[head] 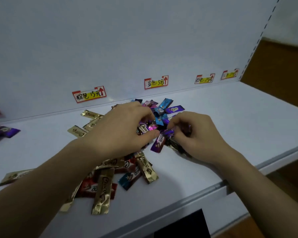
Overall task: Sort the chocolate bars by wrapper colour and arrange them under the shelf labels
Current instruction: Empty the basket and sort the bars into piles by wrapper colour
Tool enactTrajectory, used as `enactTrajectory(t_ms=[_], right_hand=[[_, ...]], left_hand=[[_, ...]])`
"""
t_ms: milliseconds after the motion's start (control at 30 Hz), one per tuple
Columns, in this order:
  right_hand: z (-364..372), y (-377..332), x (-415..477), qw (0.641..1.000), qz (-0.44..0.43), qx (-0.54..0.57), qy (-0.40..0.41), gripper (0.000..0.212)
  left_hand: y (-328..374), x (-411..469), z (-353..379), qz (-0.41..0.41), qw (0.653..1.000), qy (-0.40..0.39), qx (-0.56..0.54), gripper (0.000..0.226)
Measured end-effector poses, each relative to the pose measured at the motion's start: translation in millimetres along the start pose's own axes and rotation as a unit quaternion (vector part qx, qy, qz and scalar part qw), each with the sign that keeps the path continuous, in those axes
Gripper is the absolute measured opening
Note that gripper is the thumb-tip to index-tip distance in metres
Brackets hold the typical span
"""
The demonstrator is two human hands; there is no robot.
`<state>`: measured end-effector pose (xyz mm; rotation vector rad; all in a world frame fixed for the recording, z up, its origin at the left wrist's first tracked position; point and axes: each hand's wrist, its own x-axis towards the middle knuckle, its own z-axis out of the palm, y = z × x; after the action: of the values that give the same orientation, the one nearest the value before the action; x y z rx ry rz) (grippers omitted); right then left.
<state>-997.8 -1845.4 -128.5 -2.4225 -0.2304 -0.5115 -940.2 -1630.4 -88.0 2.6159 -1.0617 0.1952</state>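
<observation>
The pile (pixel 159 115) of choc bars sits mid shelf (pixel 239 117), and I've got both hands in it. The left hand (pixel 120 129) has its grip curled round a purple bar (pixel 143 127) on top of the pile. The right hand (pixel 194 136) has its grip pinched on a second purple bar (pixel 169 133) at the right side of the pile. I think I'm picking out purple ones now.

How far along? Not far, I'd say. Only a few sorted purple bars (pixel 2 133) lie far left of the pile, below a label cut off by the pic edge. Gold bars (pixel 103 189) are spread to the left and front of the pile, but not in a neat row. Red bars (pixel 93 188) and a blue bar (pixel 129 180) lie mixed in at the front of the pile.

The labels (pixel 89 96) are stuck on the wall behind the pile. One w/ blue writing (pixel 156 82) is right behind it, and 2 more are off to the right.

Left to do: pull out each colour, then line them up below the right label. Most of the job is ahead, I reckon.
</observation>
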Motion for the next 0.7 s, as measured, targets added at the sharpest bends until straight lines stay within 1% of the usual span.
enactTrajectory(t_ms=[33,100,133,200,300,400,533,633,700], right_hand=[[-0.6,-2.5,-1.0,1.000,0.006,0.004,-0.027,0.015],[-1.0,-4.6,-3.9,0.996,0.026,-0.003,-0.087,0.024],[-0.7,-4.2,-5.0,0.994,0.027,-0.012,-0.107,0.029],[-0.6,-2.7,-5.0,0.992,0.020,-0.028,-0.121,0.040],[-1.7,-0.8,-4.5,0.995,0.021,-0.011,-0.097,0.045],[-1.9,1.4,-5.2,0.997,0.022,0.040,-0.061,0.040],[-3.1,1.8,-5.0,0.997,0.028,0.077,0.005,0.032],[-3.1,0.4,-3.9,0.994,0.029,0.102,0.035,0.031],[-2.5,-5.7,1.1,0.990,0.026,0.131,0.033,0.031]], left_hand=[[0.3,0.5,3.8,-0.018,0.999,-0.018,0.025,0.051],[-1.0,-1.1,10.2,-0.052,0.996,-0.040,0.053,0.057],[-1.4,-2.3,12.8,-0.062,0.996,-0.034,0.048,0.055],[-1.9,-3.7,17.4,-0.067,0.998,0.003,0.012,0.042],[-1.3,-6.2,20.0,-0.058,0.995,0.063,-0.043,0.024],[-1.5,-10.4,17.5,-0.067,0.987,0.116,-0.088,0.016],[-3.8,-15.0,8.1,-0.068,0.973,0.186,-0.123,0.012],[-6.8,-20.2,-3.1,-0.068,0.967,0.201,-0.141,0.012],[-11.7,-28.0,-11.0,-0.077,0.965,0.206,-0.144,0.013]])
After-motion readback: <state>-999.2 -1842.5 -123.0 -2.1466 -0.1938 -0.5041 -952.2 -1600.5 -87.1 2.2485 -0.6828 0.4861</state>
